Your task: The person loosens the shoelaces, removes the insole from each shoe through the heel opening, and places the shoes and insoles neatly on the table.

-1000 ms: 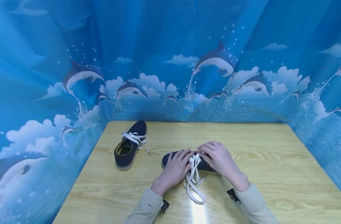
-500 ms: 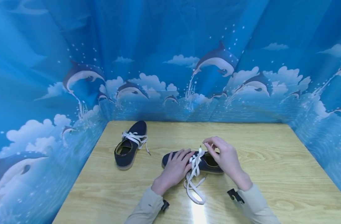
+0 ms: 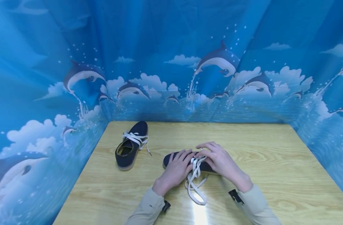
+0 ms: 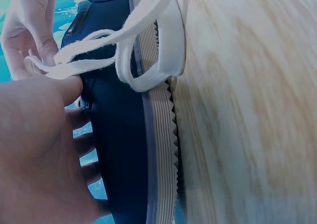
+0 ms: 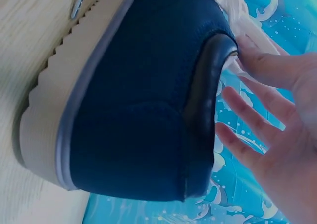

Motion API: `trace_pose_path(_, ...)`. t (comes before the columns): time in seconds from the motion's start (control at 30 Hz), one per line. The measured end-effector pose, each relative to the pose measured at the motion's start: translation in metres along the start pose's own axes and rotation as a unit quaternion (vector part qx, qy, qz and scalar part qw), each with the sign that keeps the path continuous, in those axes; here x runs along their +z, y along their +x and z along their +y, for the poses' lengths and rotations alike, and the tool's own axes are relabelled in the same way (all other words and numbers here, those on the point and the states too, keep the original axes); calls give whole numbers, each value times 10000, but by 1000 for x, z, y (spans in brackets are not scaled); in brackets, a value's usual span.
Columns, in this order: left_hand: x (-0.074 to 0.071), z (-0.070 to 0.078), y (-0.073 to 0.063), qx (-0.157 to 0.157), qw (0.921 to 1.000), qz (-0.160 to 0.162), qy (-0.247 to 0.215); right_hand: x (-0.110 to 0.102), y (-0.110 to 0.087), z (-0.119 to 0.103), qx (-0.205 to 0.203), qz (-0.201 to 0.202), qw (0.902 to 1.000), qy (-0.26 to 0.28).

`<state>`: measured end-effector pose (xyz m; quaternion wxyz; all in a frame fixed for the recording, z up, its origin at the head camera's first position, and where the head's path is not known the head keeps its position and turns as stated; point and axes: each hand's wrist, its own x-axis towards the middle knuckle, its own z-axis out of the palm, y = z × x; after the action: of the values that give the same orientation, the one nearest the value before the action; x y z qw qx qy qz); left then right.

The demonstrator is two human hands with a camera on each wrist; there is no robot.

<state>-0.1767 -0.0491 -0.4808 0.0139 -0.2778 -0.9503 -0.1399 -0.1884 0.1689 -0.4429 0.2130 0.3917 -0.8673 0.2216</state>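
Note:
A dark navy lace-up shoe [image 3: 177, 154] lies sideways on the table, toe to the left. My left hand [image 3: 175, 168] grips its front part from above, the fingers over the far side and the thumb [image 4: 69, 87] by the laces. At the lacing, my right hand [image 3: 220, 161] pinches the white shoelace [image 5: 255, 33] between thumb and index finger, the other fingers spread. Loose lace loops [image 3: 195, 197] hang down the near side onto the table. The right hand covers much of the shoe's opening in the head view; its heel [image 5: 129, 149] shows in the right wrist view.
A matching navy shoe [image 3: 126, 161] with white laces stands at the back left, toe pointing away. The wood-grain table [image 3: 273, 156] is bordered at the back and sides by a blue dolphin-print curtain [image 3: 160, 62].
My right hand lifted off to the right of the lacing, uncovering the shoe's opening, then came back down to the lace. The left hand and the other shoe stayed put.

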Motion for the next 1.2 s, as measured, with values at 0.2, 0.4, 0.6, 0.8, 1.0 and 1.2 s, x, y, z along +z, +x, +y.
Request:
trace_pose_path(0.2,-1,0,0,32,10000,-8,20,-1,0,2,-171,53,9998,50)
trace_pose_path(0.4,0,0,0,-2,10000,-39,-54,-1,4,0,-57,1005,9947,-222)
trace_pose_path(0.6,1,-1,1,-36,10000,-9,-81,-6,6,-1,981,2342,9655,-577)
trace_pose_path(0.8,1,0,1,-79,10000,-36,-43,-5,4,2,1307,2162,9658,-587)
trace_pose_path(1.0,2,0,0,-61,10000,-28,54,-1,3,2,561,1016,9929,-251)
trace_pose_path(1.2,1,0,1,-58,9999,-63,126,4,1,1,-97,317,9994,-15)
